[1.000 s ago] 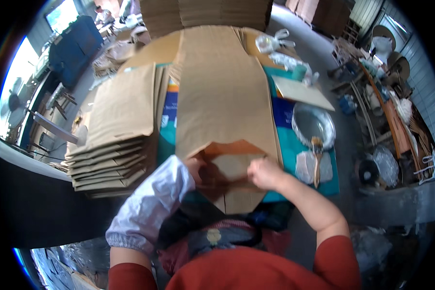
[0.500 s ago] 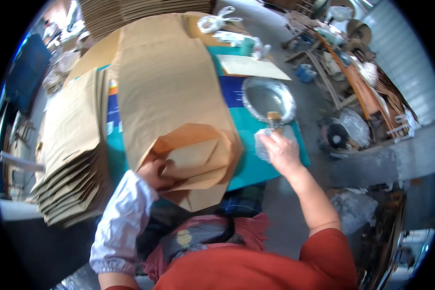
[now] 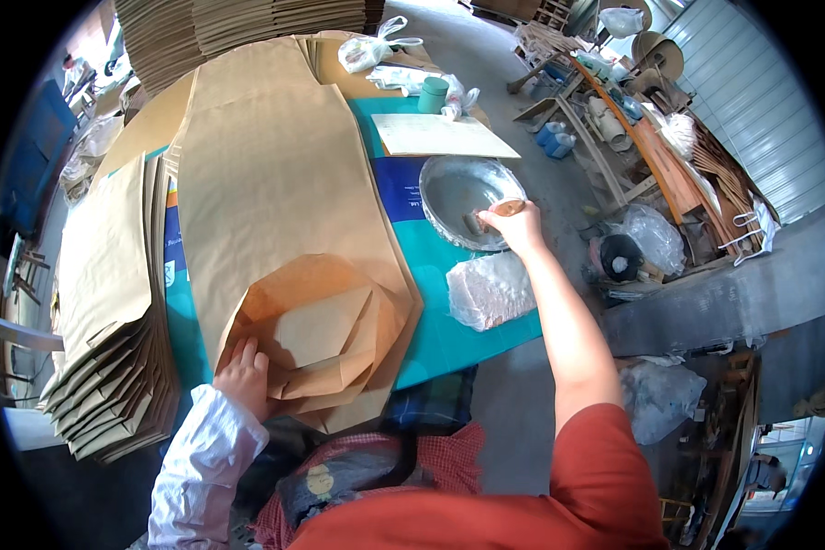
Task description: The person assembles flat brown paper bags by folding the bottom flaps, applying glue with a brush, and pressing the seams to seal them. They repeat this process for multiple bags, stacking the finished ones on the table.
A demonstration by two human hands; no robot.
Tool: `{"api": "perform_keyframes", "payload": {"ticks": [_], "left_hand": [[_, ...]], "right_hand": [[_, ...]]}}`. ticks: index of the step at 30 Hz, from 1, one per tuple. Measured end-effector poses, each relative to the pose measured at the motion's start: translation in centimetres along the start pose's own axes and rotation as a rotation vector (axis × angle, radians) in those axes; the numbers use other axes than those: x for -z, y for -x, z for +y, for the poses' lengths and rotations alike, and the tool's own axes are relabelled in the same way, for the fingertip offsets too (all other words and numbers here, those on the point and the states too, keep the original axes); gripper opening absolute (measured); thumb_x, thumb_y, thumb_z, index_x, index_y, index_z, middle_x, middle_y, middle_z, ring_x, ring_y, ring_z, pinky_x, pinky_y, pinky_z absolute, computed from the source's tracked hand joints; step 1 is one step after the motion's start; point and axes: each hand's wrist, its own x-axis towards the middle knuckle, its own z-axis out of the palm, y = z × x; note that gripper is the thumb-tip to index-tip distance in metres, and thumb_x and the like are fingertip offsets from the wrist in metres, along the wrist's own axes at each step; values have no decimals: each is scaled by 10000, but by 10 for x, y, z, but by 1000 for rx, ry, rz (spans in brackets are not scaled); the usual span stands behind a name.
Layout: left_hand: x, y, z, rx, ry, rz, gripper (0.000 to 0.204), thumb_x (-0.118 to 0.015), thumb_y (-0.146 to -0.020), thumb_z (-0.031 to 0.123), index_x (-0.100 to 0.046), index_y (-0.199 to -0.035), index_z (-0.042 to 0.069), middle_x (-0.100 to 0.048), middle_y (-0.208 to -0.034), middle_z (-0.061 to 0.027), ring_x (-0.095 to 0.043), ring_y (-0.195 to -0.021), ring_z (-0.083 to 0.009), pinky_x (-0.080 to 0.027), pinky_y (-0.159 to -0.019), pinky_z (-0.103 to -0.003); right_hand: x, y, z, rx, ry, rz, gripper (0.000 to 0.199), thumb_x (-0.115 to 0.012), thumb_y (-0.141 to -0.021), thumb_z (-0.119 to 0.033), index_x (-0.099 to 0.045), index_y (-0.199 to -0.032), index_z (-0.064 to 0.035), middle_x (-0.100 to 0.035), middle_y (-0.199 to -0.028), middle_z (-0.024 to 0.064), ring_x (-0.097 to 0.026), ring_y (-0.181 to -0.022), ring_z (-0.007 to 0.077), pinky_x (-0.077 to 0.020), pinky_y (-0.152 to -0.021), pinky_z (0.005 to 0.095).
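My left hand (image 3: 245, 376), in a white sleeve cover, lies with fingers extended on the near left edge of a brown paper bag (image 3: 275, 183). The bag's near end is opened out into a many-sided shape, its folded flaps (image 3: 325, 325) showing inside. My right hand (image 3: 515, 227) is closed round the wooden handle of a brush (image 3: 510, 208). The brush dips into a round, plastic-lined bowl (image 3: 428, 203), its head low against the near inner side. Beside the bowl, under my right forearm, sits a plastic-wrapped block (image 3: 491, 291).
Stacked folded paper bags (image 3: 105, 275) lie at the left. Beyond the bowl are a pale sheet or pad (image 3: 445, 137), a green cup-like container (image 3: 433, 94) and a white plastic bag (image 3: 373, 48). More brown paper stacks (image 3: 247, 23) stand behind. A cluttered wooden bench (image 3: 655, 165) is at the right.
My right hand has moved with the brush from over the wrapped block into the bowl. My left hand has drawn back from the inner flap to the bag's edge. The view has shifted.
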Motion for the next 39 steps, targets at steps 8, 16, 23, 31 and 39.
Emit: {"api": "perform_keyframes", "payload": {"ticks": [8,16,23,31,39], "left_hand": [[29,1,19,132,135,89,905,-863,-492,280,-489,-1267,-2,-354,-1429,-224,-462,-1244,-383,-443,-996,-411],[30,-2,24,146,158,156,1073,-868,-484,371,-382,-1379,33,-334,-1438,-240,-473,-1234,-411,-457,-987,-421],[13,-10,-14,42,481,73,1334,-929,-434,419,-184,-1475,44,-297,-1447,-267,-330,-1341,-434,-322,-1110,-447],[0,-10,-17,42,628,-4,1347,-929,-457,367,-122,-1503,104,-333,-1434,-256,-363,-1328,-428,-349,-1092,-447],[-2,-7,-17,61,595,12,1277,-908,-486,413,-191,-1482,60,-292,-1458,-257,-318,-1356,-414,-319,-1111,-430]], "right_hand": [[43,8,-33,-13,-236,-337,144,-737,-813,-90,-711,-914,9,-705,-852,60,-644,-776,115,-511,-714,256],[74,-19,-8,-257,-507,-490,169,-701,-806,-44,-682,-965,9,-638,-766,12,-524,-612,41,-362,-498,155],[-21,109,-128,-21,-941,-283,213,-505,-920,-189,-616,-917,-7,-657,-884,76,-566,-669,76,-470,-611,230],[-214,193,-189,94,-729,-403,106,-620,-880,-83,-629,-823,7,-630,-698,44,-591,-650,111,-475,-606,290],[-158,191,-190,86,-510,-504,102,-646,-855,-82,-656,-778,-15,-683,-757,56,-648,-694,133,-510,-625,286]]}}
